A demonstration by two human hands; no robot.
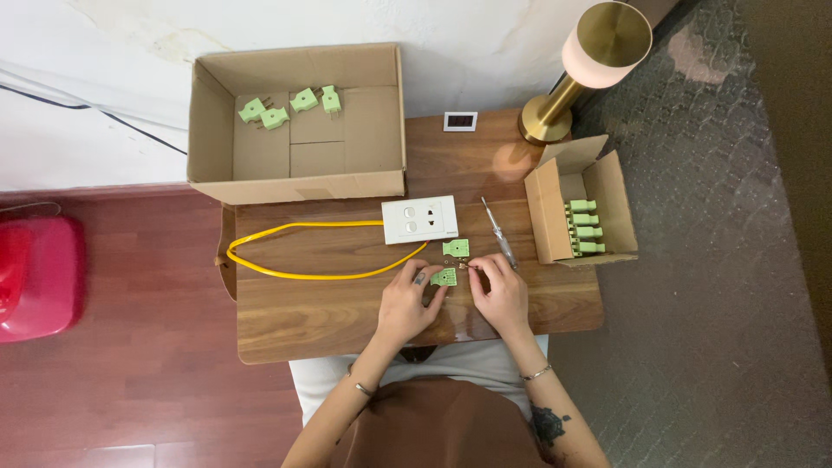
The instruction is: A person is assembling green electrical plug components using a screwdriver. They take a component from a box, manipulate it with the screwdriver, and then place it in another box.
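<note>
Wooden worktop [329,316] sat against a white wall, reddish floor on one side, dark carpet on the other. Left hand [407,303] was pinched on a green plug half [445,276], fingers closed around its near edge. Right hand [498,290] was just beside it, fingertips together at the plug half's right edge; whether it gripped a small part there could not be told, too small to see. Second green plug half [456,248] lay flat just beyond both hands, apart from them. White socket plate [420,219] lay farther out past the left hand, with a yellow cable [295,251] looping away from it to the left. Screwdriver [501,232] lay just beyond the right hand, tip pointing away. Small open carton [598,186] stood to the right of the right hand, holding a row of green plugs [583,227]. Large cardboard box [295,186] stood well beyond the left hand, four green plugs [290,106] loose inside. Brass lamp [598,52] and a small digital display [460,120] sat at the far edge.
</note>
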